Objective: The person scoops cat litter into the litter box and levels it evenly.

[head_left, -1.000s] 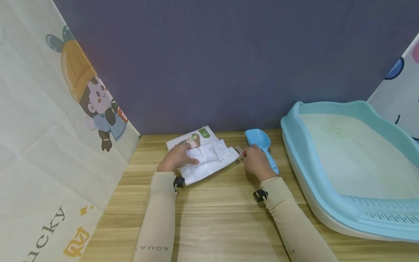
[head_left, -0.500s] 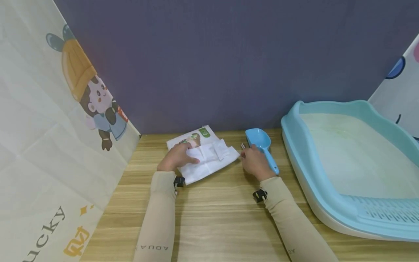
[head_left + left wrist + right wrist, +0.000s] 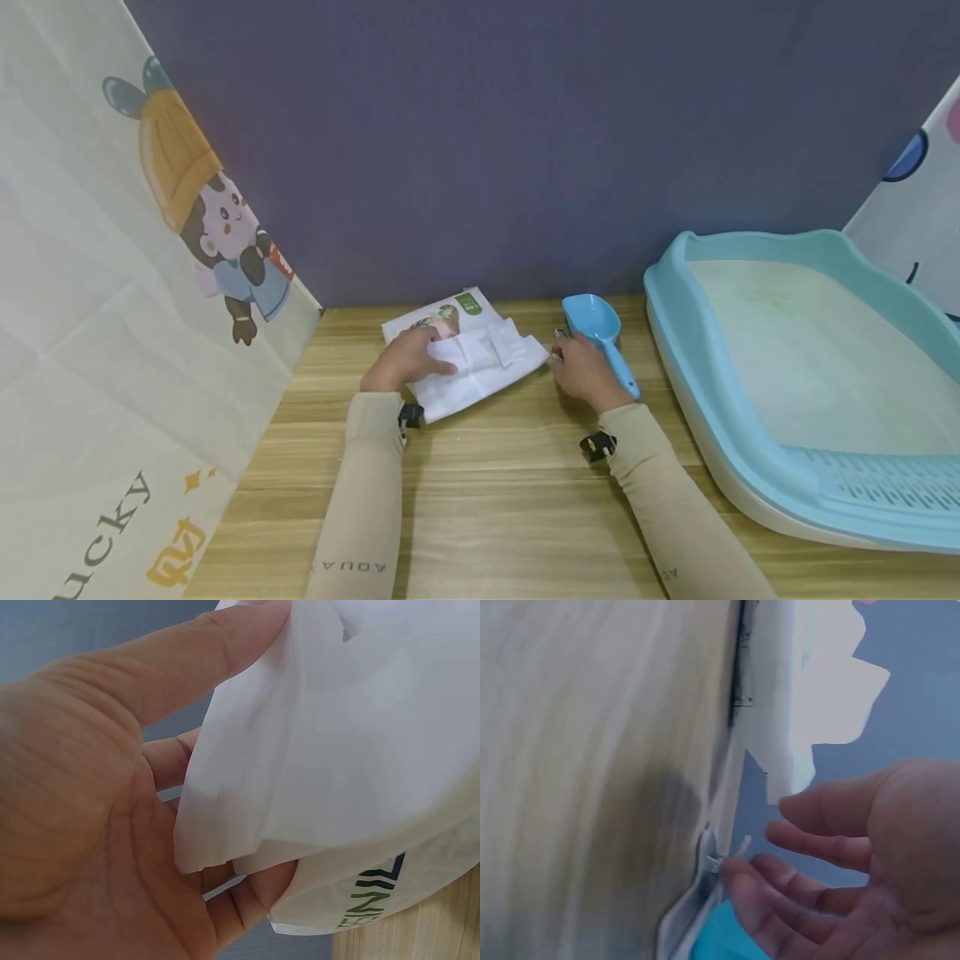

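My left hand (image 3: 405,360) grips the left side of a white printed bag (image 3: 480,377), whose plain end is folded toward me. In the left wrist view the thumb lies over the white film (image 3: 337,765) with fingers behind it. At the bag's right corner is my right hand (image 3: 585,367), its fingers bent but apart in the right wrist view; the thumb tip is close to or touching the corner (image 3: 784,784). A small metal item (image 3: 560,333) shows by its fingertips, mostly hidden; I cannot tell its kind. A blue scoop (image 3: 592,315) lies beside that hand.
A large light-blue litter tray (image 3: 720,367) with a pale inside and a slotted front ledge stands on the right. Behind the wooden table (image 3: 495,508) rises a dark panel (image 3: 480,150); a cartoon-printed sheet (image 3: 97,333) covers the left side.
Two spread metal prongs pointed from the right fingers toward the bag a second ago. They have come together and swung away toward the scoop. The left hand and bag stay still.
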